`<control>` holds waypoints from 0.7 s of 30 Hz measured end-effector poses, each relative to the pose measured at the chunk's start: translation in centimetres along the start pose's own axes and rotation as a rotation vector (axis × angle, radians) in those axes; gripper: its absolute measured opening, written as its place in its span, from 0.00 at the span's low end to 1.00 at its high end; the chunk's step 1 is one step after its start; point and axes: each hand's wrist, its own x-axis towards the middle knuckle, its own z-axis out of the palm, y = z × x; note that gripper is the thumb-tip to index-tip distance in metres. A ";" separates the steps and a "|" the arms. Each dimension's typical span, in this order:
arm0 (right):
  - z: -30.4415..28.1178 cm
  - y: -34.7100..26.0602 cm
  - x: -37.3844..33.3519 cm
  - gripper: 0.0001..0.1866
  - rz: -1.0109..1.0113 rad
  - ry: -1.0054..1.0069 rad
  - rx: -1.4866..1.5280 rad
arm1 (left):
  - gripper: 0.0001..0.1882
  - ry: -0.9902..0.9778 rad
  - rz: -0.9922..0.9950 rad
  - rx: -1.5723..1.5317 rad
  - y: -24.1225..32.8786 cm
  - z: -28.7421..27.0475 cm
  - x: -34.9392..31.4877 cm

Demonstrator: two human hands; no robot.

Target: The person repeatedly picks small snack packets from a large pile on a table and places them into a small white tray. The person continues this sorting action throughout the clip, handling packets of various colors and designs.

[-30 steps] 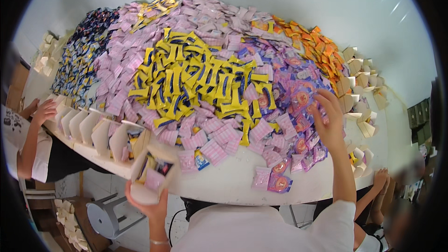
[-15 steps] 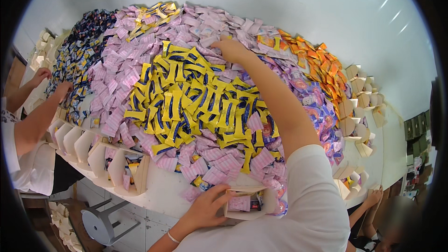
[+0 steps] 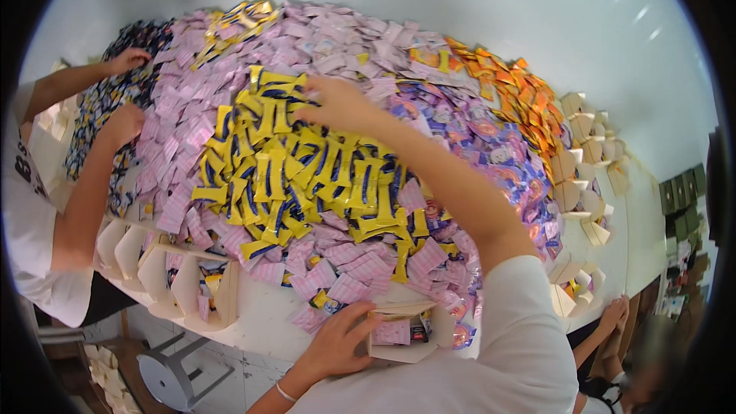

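Note:
My left hand (image 3: pixel 341 345) is closed on the side of a small open-topped white paper box (image 3: pixel 406 351) at the table's near edge. Inside it show a pink-striped packet (image 3: pixel 391 332) and a dark packet. My right arm stretches across the heap, and my right hand (image 3: pixel 337 103) is over the far side of the yellow-and-blue packets (image 3: pixel 268 176). Its fingers look apart and slightly blurred, just touching or above the wrappers; nothing shows in them. Pink-striped packets (image 3: pixel 353 276) lie between that heap and the box.
Purple packets (image 3: pixel 498 153) and orange packets (image 3: pixel 529 100) lie to the right, dark small packets (image 3: pixel 100 130) far left. Paper boxes stand along the left front edge (image 3: pixel 188 291) and at right (image 3: pixel 586 138). A co-worker's hands (image 3: pixel 126 119) work at left. A grey stool (image 3: pixel 165 379) stands below.
My right hand has moved left and nearer, from the pink packets to the yellow ones. My left hand stays on the box. The left co-worker's hands have shifted right over the packets.

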 end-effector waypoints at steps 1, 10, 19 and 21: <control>0.4 -0.4 0.4 0.20 0.052 -0.086 -0.177 | 0.38 -0.001 0.003 0.004 -0.1 0.2 0.0; -7.0 -3.1 -1.2 0.16 0.299 -0.266 0.317 | 0.38 0.076 0.009 0.053 -0.9 1.3 -0.5; -26.5 14.2 -14.4 0.11 0.770 0.414 -0.085 | 0.46 0.085 0.041 0.088 -0.7 1.7 -0.6; -29.7 20.0 -18.6 0.10 0.750 0.444 -0.462 | 0.46 0.067 0.024 0.117 -1.0 1.9 -0.9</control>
